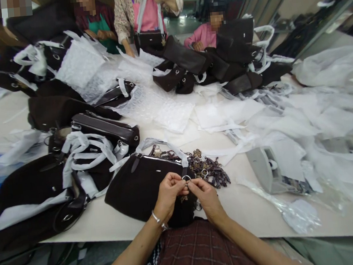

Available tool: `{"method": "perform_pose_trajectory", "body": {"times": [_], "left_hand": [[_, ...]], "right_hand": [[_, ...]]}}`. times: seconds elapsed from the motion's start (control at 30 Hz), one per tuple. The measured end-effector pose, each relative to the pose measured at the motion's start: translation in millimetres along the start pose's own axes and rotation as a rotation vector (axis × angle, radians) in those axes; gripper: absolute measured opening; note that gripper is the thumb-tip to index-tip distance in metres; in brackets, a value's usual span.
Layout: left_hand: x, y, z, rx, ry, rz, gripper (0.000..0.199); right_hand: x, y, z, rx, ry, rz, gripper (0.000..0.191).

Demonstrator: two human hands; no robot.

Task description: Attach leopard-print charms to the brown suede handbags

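Observation:
Between my two hands is a silver metal ring (186, 178), pinched from both sides. My left hand (170, 190) has its thumb and fingers closed on the ring's left side. Closed fingers of my right hand (204, 194) grip it low on the right. Under my hands lies a dark brown handbag (138, 187) with a zipped top and a white-wrapped strap. A small gold-coloured piece hangs just below the ring, partly hidden by my fingers. Beside the bag's right end is a pile of dark chain charms (209, 169) with gold-coloured parts.
More dark handbags (30, 194) with wrapped handles crowd the left. Bubble wrap (158, 107) and white sheets cover the middle. A grey tape dispenser (264, 170) stands at right, near clear plastic. Across the table, a person in a pink apron (147, 15) holds a bag; others sit nearby.

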State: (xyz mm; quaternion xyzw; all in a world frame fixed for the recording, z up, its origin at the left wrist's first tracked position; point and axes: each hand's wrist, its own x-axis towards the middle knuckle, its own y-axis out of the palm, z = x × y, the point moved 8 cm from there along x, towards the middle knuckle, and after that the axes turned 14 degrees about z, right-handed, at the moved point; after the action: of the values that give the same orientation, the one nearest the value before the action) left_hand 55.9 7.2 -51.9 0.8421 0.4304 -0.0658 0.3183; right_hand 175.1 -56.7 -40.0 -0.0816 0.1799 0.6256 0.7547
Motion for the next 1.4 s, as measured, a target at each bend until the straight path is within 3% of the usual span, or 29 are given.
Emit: {"method": "perform_pose_trajectory", "body": {"times": [0.13,0.3,0.37,0.43,0.53,0.67,0.83,1.0,1.13,1.3,1.4], "left_hand": [[9.0,-0.6,-10.3,0.248,-0.063,0.087,0.034],[43.4,-17.7,-66.1,0.996,0.147,0.011,0.019],[64.8,-12.6,-68.5,1.254,0.155,0.113,0.021],[83.6,-5.7,-60.9,1.355,0.12,0.27,0.024],[100.0,-1.6,-50.4,1.269,0.035,0.389,0.022],[108.2,-10.2,-39.1,1.103,-0.088,0.332,0.022],[117.3,-14.3,-31.7,1.101,-0.133,0.312,0.027],[114.7,-4.6,-42.4,1.052,-0.025,0.332,0.018],[107.8,0.3,-46.4,0.989,0.075,0.4,0.01],[112.2,2.3,-44.6,0.907,0.041,0.523,0.017],[110.4,6.2,-48.2,0.805,0.041,0.56,0.021]], "right_hand": [[3.0,-5.7,-6.0,0.0,-0.003,-0.038,0.033],[5.1,-5.8,-15.8,0.209,0.021,-0.037,0.029],[5.2,-5.3,-17.2,0.28,0.019,-0.04,0.028],[4.9,-4.8,-16.7,0.322,0.022,-0.036,0.027],[4.1,-4.5,-13.4,0.374,0.025,-0.028,0.027],[5.1,-5.0,-9.5,0.394,0.035,-0.033,0.028],[9.8,-1.0,-2.5,0.306,0.0,-0.003,0.025],[12.2,-0.4,14.4,0.098,-0.081,0.011,0.021],[8.0,-1.1,43.5,-0.053,-0.217,0.02,0.017],[-10.9,4.3,81.9,0.116,-0.333,0.042,0.012],[-20.1,11.4,94.5,0.276,-0.317,0.058,0.013]]}}
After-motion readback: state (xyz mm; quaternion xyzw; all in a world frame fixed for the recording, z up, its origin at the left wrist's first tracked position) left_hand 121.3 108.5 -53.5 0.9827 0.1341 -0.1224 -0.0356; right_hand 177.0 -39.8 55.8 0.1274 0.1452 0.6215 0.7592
